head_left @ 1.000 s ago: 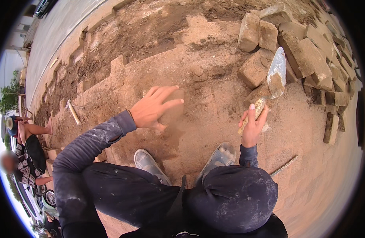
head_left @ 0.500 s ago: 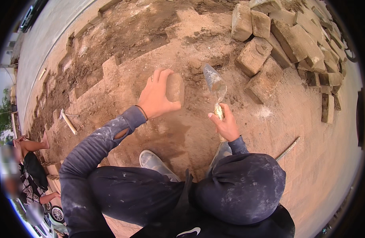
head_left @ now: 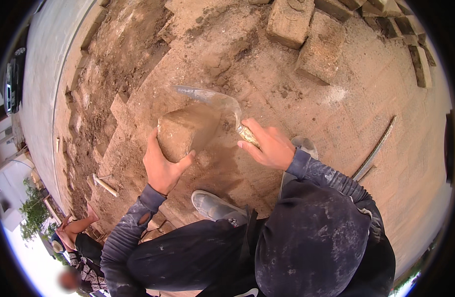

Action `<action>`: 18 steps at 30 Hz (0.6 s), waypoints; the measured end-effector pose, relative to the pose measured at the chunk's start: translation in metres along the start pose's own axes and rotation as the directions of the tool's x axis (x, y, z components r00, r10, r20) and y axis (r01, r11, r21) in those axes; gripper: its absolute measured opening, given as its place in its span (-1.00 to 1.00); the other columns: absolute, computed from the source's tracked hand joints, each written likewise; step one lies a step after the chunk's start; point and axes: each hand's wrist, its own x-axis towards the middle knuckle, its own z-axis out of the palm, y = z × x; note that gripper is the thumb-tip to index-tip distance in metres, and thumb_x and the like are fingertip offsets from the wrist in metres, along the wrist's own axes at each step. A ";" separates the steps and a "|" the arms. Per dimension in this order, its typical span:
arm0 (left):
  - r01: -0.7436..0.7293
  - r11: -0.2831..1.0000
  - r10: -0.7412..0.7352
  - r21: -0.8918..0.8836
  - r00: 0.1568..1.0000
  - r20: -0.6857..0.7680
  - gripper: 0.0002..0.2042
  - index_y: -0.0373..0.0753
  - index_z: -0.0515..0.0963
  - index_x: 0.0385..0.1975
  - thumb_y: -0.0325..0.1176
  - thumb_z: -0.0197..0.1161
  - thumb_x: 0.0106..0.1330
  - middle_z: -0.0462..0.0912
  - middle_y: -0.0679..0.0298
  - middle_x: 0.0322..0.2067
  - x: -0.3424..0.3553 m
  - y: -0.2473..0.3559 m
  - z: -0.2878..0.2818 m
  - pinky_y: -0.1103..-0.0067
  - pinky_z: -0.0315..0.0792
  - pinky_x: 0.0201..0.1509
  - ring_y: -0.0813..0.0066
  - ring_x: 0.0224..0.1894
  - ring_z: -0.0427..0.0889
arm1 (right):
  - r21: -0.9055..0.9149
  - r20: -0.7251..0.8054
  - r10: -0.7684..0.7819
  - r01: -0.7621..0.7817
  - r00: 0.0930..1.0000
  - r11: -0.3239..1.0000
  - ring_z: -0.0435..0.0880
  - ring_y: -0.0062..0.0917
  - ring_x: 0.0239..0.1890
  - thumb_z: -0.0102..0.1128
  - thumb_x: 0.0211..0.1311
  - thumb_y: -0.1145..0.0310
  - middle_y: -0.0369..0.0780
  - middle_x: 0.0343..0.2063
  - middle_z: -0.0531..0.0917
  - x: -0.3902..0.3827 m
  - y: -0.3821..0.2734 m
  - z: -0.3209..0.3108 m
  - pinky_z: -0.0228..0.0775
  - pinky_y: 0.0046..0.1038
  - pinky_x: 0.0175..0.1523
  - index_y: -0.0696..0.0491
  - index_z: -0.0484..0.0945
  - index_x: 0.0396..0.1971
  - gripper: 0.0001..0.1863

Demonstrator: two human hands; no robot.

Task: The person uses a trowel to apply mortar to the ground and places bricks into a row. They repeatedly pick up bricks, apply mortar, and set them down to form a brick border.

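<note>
My left hand (head_left: pixel 164 167) grips a dusty, brownish paving block (head_left: pixel 174 136) from its near side, thumb and fingers spread around it. The block is held tilted above sandy ground. In my right hand (head_left: pixel 271 147) is a trowel (head_left: pixel 212 98), its worn, patterned handle wrapped by my fingers. The trowel's metal blade reaches leftward past the block's far edge. Whether the blade touches the block I cannot tell. Brown dust blurs the block's right side.
Loose paving blocks (head_left: pixel 320 49) lie at the far right, with more stacked behind. A long narrow bar (head_left: pixel 377 148) rests on the right. To the left are a light-handled hammer (head_left: pixel 105 185), a stepped edge of laid pavers and a seated person (head_left: pixel 81 242).
The block has been turned and brought nearer and left in my left hand. My right hand has swung the trowel left, from upright to across the block's far side. The view has shifted.
</note>
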 end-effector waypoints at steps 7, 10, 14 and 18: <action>0.029 0.999 -0.030 -0.026 0.999 -0.044 -0.10 -0.48 0.25 0.20 -0.12 0.58 -0.07 0.62 -0.17 -0.13 0.005 0.014 0.005 0.30 0.56 0.01 -0.04 -0.08 0.70 | -0.078 0.137 -0.035 0.046 0.990 0.996 0.65 0.07 -0.41 0.16 0.29 0.24 0.10 -0.49 0.65 0.001 -0.012 0.003 0.48 -0.03 -0.34 0.12 0.36 -0.02 -0.63; -0.186 0.971 0.197 0.149 0.979 -0.058 -0.12 -0.46 0.25 0.20 -0.13 0.58 -0.07 0.63 -0.15 -0.14 0.005 0.014 0.014 0.32 0.57 -0.03 -0.03 -0.12 0.71 | -0.034 0.156 0.052 -0.047 0.986 0.998 0.64 0.07 -0.45 0.17 0.30 0.28 0.06 -0.50 0.64 0.039 0.048 0.013 0.45 -0.09 -0.36 0.11 0.32 0.05 -0.59; -0.006 1.000 0.008 0.030 0.998 -0.060 -0.14 -0.42 0.26 0.20 -0.15 0.59 -0.07 0.62 -0.14 -0.12 -0.002 0.007 0.010 0.32 0.57 -0.04 -0.03 -0.11 0.71 | -0.015 0.221 0.065 -0.063 0.973 0.998 0.63 0.12 -0.35 0.12 0.28 0.33 0.11 -0.49 0.63 0.015 -0.005 -0.009 0.43 -0.02 -0.31 0.11 0.29 0.04 -0.61; 0.008 0.999 -0.009 -0.044 0.999 -0.036 -0.12 -0.43 0.26 0.20 -0.14 0.59 -0.08 0.62 -0.14 -0.11 0.003 0.015 0.009 0.30 0.57 -0.03 -0.04 -0.11 0.70 | -0.092 0.156 0.006 0.008 0.988 0.996 0.63 0.11 -0.38 0.14 0.25 0.32 0.10 -0.50 0.62 0.009 0.033 0.016 0.42 -0.01 -0.32 0.07 0.30 0.03 -0.60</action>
